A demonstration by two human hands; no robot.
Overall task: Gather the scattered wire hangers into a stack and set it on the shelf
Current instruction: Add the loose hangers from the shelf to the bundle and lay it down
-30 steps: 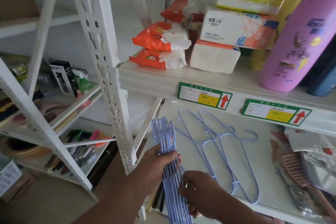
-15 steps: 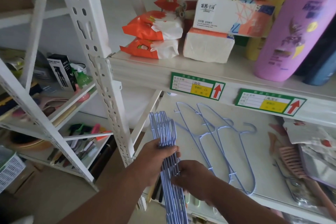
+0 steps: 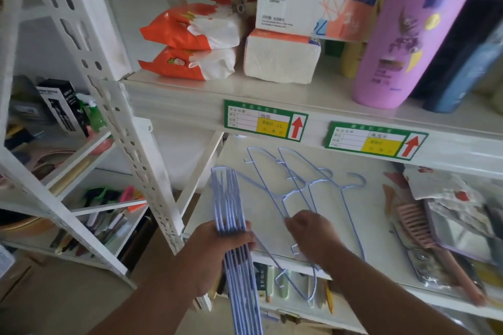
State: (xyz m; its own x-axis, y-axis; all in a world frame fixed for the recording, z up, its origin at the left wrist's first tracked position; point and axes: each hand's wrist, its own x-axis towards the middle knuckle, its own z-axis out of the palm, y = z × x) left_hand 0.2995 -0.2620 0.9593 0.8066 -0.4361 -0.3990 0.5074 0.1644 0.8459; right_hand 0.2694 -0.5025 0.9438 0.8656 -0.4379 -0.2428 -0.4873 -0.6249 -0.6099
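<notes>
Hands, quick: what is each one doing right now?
Left hand: closed around the bundle of blue wire hangers.
Right hand: closed on the loose hangers lying on the shelf.

**Hangers: one bunch held, rest loose on shelf**

Stack of pale-blue wire hangers [image 3: 236, 239], edge-on, w/ wires bunched parallel, upright at the shelf [image 3: 340, 228] front-left corner. Approx 3 loose hangers [image 3: 296, 190] lie flat, overlapping, hooks pointing right, lower ends overhanging shelf edge.

right hand [image 3: 313, 234] moved off the bundle [image 3: 231, 215], now gripping loose hangers [image 3: 296, 185] on shelf
</notes>
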